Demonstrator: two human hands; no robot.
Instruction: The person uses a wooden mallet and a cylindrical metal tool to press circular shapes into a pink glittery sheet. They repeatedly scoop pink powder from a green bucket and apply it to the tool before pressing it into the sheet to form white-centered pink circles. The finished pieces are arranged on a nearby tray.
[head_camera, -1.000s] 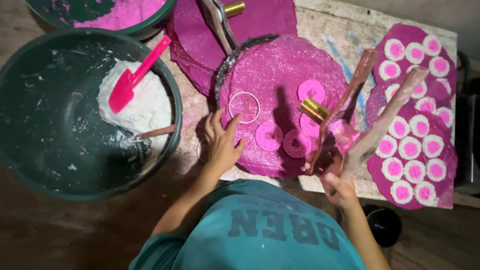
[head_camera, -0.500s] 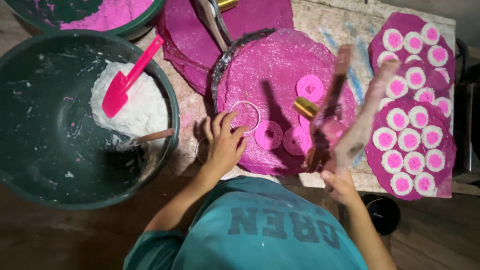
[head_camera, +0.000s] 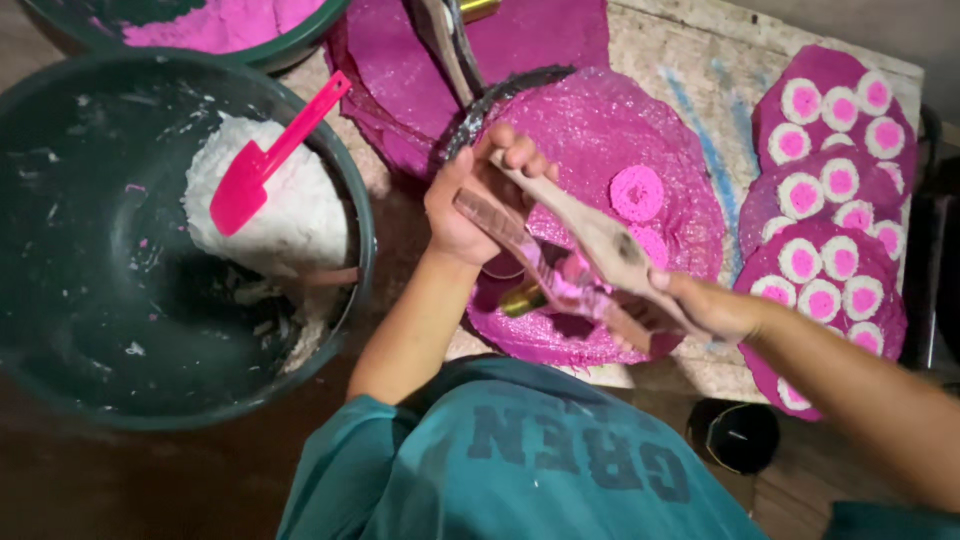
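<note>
- Left hand (head_camera: 478, 200) is up over the round pink sheet (head_camera: 680, 170), fingers curled round the far ends of a pair of wooden tongs (head_camera: 570, 255) — grip is clenched on the wood.
- Right hand (head_camera: 715, 308) has the near end of the same tongs, grip closed around them, so both hands are on the one tool and it runs slantwise between them.
- The tongs are smeared pink and hang just above the sheet; looks like there's a bit of pink dough between the two arms, but it's too blurry to be sure.
- A small brass cylinder (head_camera: 523, 298) lies on the sheet right under the tongs, and one flat pink disc (head_camera: 637, 192) sits just beyond them.
- Off to the right on the table (head_camera: 650, 45): stacked pink sheets loaded with white-rimmed pink rounds (head_camera: 820, 245).
- On the left, a big dark green basin (head_camera: 90, 330) with a lump of white dough (head_camera: 300, 215) and a pink spatula (head_camera: 265, 165) resting on it.
</note>
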